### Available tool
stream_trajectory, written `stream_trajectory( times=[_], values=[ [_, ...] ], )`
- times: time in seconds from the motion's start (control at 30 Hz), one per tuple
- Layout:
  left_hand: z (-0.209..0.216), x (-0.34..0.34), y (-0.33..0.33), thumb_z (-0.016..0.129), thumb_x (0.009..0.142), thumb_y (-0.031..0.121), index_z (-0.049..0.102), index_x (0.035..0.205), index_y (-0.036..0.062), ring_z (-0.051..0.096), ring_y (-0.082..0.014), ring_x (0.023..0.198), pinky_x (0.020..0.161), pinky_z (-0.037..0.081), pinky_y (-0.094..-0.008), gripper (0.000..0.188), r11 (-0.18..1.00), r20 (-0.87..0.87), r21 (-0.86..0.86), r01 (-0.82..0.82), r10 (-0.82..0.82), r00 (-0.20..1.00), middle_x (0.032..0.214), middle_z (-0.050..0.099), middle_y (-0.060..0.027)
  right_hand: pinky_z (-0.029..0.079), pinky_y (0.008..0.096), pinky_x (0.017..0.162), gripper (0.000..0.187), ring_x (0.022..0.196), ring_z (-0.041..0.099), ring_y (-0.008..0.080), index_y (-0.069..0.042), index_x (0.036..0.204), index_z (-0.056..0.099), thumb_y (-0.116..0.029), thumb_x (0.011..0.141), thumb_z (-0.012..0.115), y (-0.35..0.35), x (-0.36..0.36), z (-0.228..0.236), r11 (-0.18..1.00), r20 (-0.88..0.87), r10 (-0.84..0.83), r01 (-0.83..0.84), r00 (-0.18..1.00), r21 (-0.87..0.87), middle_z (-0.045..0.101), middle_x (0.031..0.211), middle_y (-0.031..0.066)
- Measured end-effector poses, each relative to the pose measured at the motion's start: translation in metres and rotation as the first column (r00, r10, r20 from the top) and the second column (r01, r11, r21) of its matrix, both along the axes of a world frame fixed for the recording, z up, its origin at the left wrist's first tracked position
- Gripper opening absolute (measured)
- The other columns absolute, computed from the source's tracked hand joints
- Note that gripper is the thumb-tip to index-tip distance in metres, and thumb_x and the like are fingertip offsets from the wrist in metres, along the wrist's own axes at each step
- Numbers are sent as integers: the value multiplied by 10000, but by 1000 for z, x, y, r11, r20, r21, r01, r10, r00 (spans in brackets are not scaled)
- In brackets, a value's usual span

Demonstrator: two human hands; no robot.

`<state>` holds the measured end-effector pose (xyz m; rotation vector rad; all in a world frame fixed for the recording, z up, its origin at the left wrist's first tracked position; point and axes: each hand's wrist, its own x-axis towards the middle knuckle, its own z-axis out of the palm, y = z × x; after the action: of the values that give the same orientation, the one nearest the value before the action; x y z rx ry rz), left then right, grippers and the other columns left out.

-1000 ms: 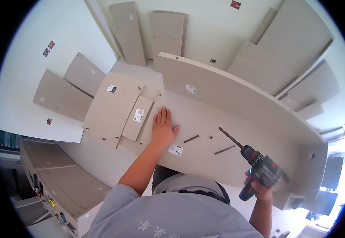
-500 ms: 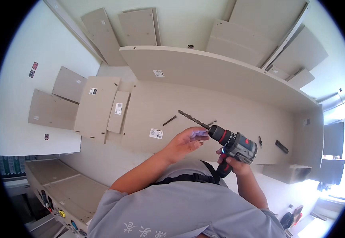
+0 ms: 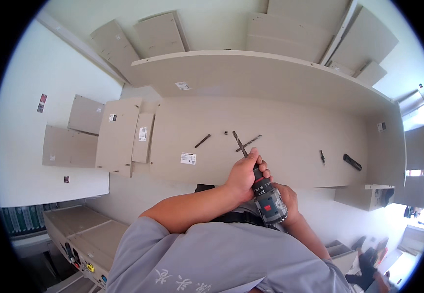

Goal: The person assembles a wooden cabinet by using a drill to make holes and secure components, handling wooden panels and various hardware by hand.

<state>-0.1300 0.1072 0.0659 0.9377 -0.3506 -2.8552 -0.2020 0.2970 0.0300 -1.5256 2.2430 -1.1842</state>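
Observation:
My right hand holds the grip of a cordless drill, partly hidden behind the drill's body. Wrapped round the chuck is my left hand, its thumb stretched along toward the bit. A long twist drill bit sticks out past that thumb, pointing away from me. Beneath it a second twist bit lies on the large beige panel. Farther left on the panel are a dark bit and a small dark round piece.
An upright board runs along the panel's far side. Toward the right lie a short dark bit and a black elongated tool. Boards are stacked at left; a cabinet stands at lower left. More boards lean on the wall.
My left hand, open beside the chuck before, has closed round it. The drill has come nearer my body, its bit turned from far left to more straight ahead. The view has shifted slightly.

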Motion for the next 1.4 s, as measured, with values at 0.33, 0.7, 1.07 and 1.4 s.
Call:
stream_trajectory(
  times=[0.33,0.7,1.07,1.4],
  values=[
    [-76,-59,-25,562,1056,414,548,934,76,626,-243,751,742,529,-436,359,743,247,-564,360,-264,932,785,609,-63,574,418,755,473,827,712,339,-65,1167,654,-208,751,828,82,22,-5,940,60,-229,204,972,272,724,977,113],
    [-68,-117,-25,629,979,241,465,1331,19,703,-435,976,838,552,-525,448,-543,767,-571,616,-87,636,1053,699,-249,557,337,929,529,1033,732,269,-57,1273,638,-190,804,845,119,48,-37,830,402,-558,506,726,237,737,1150,123],
    [-94,34,-82,699,910,238,455,1445,47,416,-409,1415,1167,348,-531,619,-658,436,-622,426,161,885,1551,406,-237,578,442,847,552,985,721,368,-69,1260,643,-168,748,824,103,2,-28,841,155,-528,489,835,233,741,1078,160],
    [-128,109,-99,676,930,369,376,1543,-3,276,-422,1522,1244,212,-550,778,-652,519,-473,593,337,785,1634,301,-252,515,469,906,710,1069,657,356,-110,1375,543,-64,707,779,40,-85,-25,768,-244,-253,348,936,538,651,1168,134]
  ],
)
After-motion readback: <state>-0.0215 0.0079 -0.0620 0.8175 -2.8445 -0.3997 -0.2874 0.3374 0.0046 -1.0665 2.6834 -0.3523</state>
